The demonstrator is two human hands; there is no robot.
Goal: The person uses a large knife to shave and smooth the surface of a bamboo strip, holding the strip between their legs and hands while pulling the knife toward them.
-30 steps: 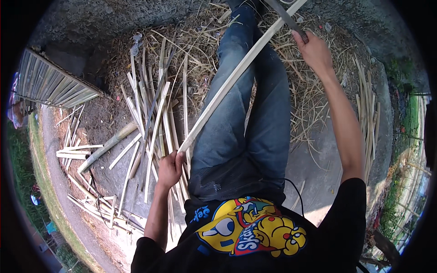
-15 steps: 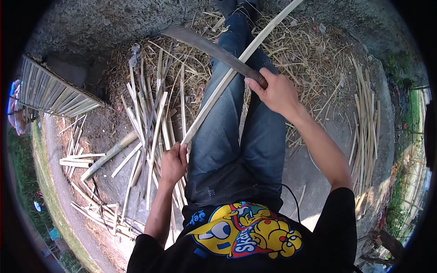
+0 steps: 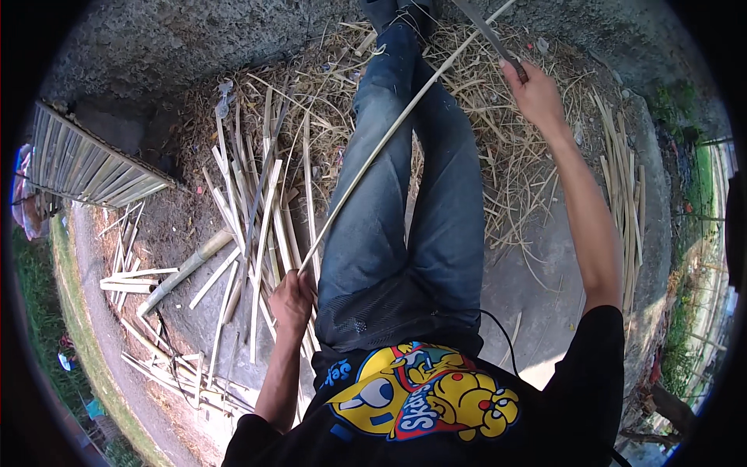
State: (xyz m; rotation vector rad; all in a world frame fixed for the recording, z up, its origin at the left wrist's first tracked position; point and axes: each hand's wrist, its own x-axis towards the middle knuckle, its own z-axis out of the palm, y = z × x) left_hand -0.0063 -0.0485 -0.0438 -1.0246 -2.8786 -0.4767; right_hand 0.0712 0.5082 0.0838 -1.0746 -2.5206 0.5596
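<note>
While its near end is sitting in the left hand (image 3: 292, 302), a long pale strip (image 3: 389, 136), apparently split bamboo, is running diagonally up and away across the person's outstretched, jeans-clad legs (image 3: 377, 226). The left fingers are closing tightly around that end beside the left thigh, presumably to keep the strip steady, and the legs seem to be serving as a bench beneath it. Out at the far end, the right hand (image 3: 538, 97) is clasping the handle of a long dark knife (image 3: 489, 33), and the blade is overlapping the strip; whether metal and wood are touching cannot be told. The right arm is reaching nearly straight, which is probably keeping the edge well away from the left hand. Thin curled shavings (image 3: 517, 179) are covering the ground around the shins. Loose strips (image 3: 267, 226) are lying heaped to the left, likely within easy reach, near a thicker bamboo pole (image 3: 187, 268); another pile (image 3: 622, 183) is lying to the right. Beyond, a slatted panel (image 3: 97, 159) is leaning near a rough wall (image 3: 233, 39).
</note>
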